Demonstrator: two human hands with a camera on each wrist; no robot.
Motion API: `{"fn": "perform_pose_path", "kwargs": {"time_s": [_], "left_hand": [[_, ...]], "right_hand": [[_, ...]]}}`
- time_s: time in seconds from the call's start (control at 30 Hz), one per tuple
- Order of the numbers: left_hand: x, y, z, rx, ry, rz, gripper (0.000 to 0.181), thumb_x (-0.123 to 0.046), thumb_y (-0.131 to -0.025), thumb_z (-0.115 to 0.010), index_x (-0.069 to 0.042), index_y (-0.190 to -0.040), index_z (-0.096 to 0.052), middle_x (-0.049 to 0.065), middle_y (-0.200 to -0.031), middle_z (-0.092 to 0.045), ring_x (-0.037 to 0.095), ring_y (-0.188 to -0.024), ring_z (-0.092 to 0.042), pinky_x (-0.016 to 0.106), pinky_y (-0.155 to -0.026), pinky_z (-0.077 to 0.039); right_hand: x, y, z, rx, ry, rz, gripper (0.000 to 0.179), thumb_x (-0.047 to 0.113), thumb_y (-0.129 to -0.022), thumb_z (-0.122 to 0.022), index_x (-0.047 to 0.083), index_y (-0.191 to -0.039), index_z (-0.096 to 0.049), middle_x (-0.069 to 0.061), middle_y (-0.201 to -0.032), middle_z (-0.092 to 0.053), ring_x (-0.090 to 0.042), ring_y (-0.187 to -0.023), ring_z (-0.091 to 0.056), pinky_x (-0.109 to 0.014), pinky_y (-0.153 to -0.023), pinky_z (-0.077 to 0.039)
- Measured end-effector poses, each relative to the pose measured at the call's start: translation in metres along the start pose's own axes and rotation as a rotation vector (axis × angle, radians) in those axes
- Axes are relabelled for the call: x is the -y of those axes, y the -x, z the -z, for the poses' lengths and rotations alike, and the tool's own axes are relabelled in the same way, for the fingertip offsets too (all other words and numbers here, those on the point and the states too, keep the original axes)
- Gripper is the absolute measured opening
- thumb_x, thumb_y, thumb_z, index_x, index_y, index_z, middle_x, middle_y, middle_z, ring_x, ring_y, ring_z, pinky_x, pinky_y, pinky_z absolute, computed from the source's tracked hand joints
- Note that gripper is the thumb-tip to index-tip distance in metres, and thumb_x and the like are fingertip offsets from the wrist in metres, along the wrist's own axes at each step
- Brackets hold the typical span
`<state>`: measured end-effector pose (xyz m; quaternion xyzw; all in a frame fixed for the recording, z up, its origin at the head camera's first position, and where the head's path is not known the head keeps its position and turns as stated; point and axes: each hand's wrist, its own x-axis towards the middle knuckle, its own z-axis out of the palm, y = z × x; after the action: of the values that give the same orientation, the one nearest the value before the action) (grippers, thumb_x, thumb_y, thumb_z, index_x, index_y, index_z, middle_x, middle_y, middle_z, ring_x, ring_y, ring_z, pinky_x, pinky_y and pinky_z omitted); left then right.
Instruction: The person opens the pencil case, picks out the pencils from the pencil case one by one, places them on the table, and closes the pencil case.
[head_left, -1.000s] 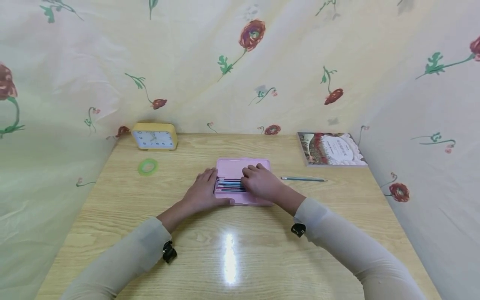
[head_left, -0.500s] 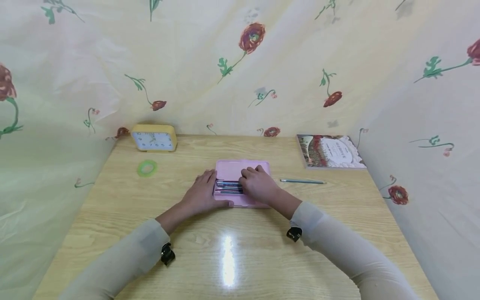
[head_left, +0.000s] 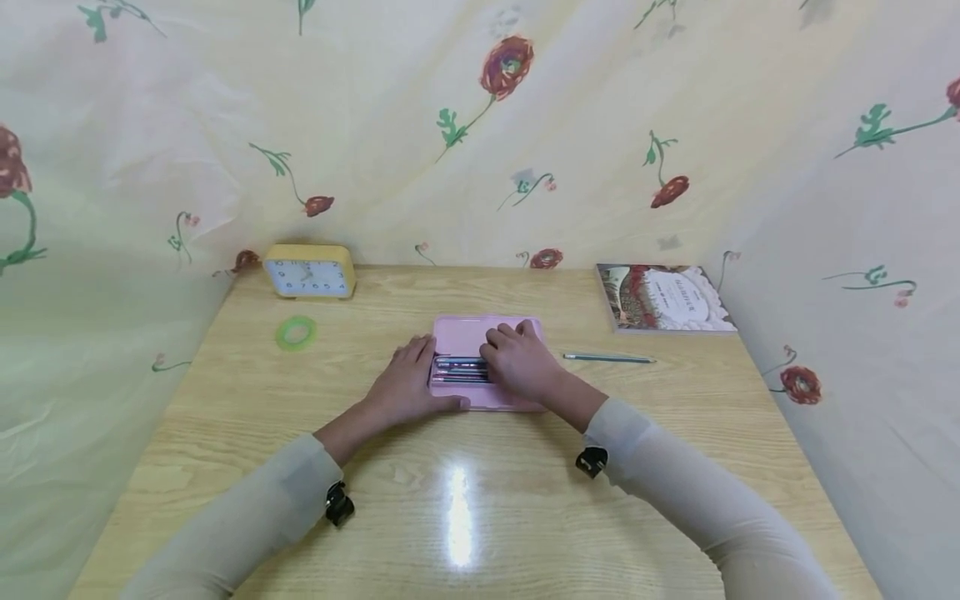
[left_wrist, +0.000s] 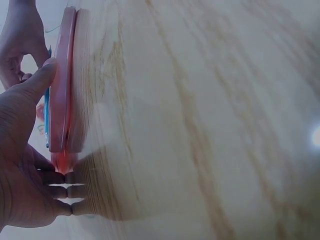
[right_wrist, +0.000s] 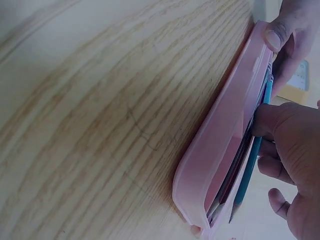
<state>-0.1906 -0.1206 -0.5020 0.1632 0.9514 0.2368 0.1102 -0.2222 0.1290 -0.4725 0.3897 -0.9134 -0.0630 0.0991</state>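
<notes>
A pink pencil case [head_left: 487,400] lies opened on the table, its lid [head_left: 457,335] folded back. Several pencils [head_left: 459,371] lie side by side in it, their right ends hidden by my right hand. My left hand [head_left: 401,387] rests against the case's left end, its fingers fairly straight along the side and its thumb pressing the near rim. My right hand [head_left: 521,362] is over the case's right half. In the right wrist view, its thumb and fingers pinch a teal pencil [right_wrist: 245,182] at the top of the case.
Another teal pencil [head_left: 609,358] lies on the table right of the case. A book [head_left: 667,298] is at the back right, a yellow clock [head_left: 310,272] at the back left. In front of the clock lies a green tape roll [head_left: 296,333]. Flowered cloth [head_left: 390,142] hangs behind the table.
My right hand shifts slightly over the case, and the pencils beneath its fingers have moved a little. My left hand stays at the case's left end.
</notes>
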Motion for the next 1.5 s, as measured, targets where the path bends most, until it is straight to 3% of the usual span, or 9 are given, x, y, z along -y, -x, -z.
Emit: {"fn": "perform_pose_path", "kwargs": {"time_s": [0.17,0.43,0.73,1.2,1.5], "left_hand": [[0.001,-0.001,-0.001,-0.001,0.0,-0.002,0.138,-0.085,-0.084,-0.077,-0.002,-0.176,-0.017,0.02,-0.184,-0.022,0.039,-0.174,-0.015,0.053,-0.144,-0.014],[-0.001,0.0,0.001,-0.015,0.03,-0.013,0.136,-0.082,-0.084,-0.079,-0.003,-0.176,-0.018,0.02,-0.183,-0.025,0.039,-0.173,-0.018,0.054,-0.143,-0.014],[-0.001,0.0,0.001,-0.016,0.032,-0.008,0.135,-0.081,-0.084,-0.08,-0.004,-0.176,-0.019,0.02,-0.183,-0.026,0.04,-0.173,-0.018,0.055,-0.143,-0.015],[-0.001,0.0,0.0,-0.019,0.041,-0.022,0.135,-0.079,-0.084,-0.081,-0.004,-0.177,-0.018,0.022,-0.182,-0.027,0.041,-0.172,-0.02,0.057,-0.143,-0.014],[-0.001,-0.001,0.0,-0.035,0.041,-0.033,0.133,-0.077,-0.083,-0.083,-0.005,-0.176,-0.021,0.022,-0.18,-0.031,0.041,-0.171,-0.024,0.059,-0.142,-0.017]], "right_hand": [[-0.006,0.001,0.001,-0.047,0.009,0.009,0.008,0.02,-0.102,-0.075,0.012,-0.105,-0.075,-0.004,-0.101,-0.069,-0.024,-0.094,-0.059,-0.053,-0.092,-0.056],[-0.014,0.005,0.005,-0.019,-0.004,-0.027,0.012,0.022,-0.104,-0.075,0.011,-0.107,-0.075,-0.006,-0.11,-0.068,-0.029,-0.103,-0.059,-0.059,-0.099,-0.055],[-0.028,0.017,0.007,-0.062,0.002,-0.052,0.01,0.02,-0.104,-0.076,0.011,-0.105,-0.076,-0.007,-0.11,-0.066,-0.03,-0.101,-0.058,-0.06,-0.096,-0.057],[-0.058,0.05,0.009,-0.088,-0.062,-0.149,0.006,0.014,-0.102,-0.078,0.011,-0.107,-0.076,-0.009,-0.109,-0.068,-0.03,-0.099,-0.058,-0.063,-0.096,-0.056],[-0.082,0.078,0.006,-0.097,-0.104,-0.21,0.007,0.011,-0.102,-0.077,0.009,-0.109,-0.077,-0.01,-0.105,-0.068,-0.031,-0.093,-0.054,-0.063,-0.089,-0.053]]}}
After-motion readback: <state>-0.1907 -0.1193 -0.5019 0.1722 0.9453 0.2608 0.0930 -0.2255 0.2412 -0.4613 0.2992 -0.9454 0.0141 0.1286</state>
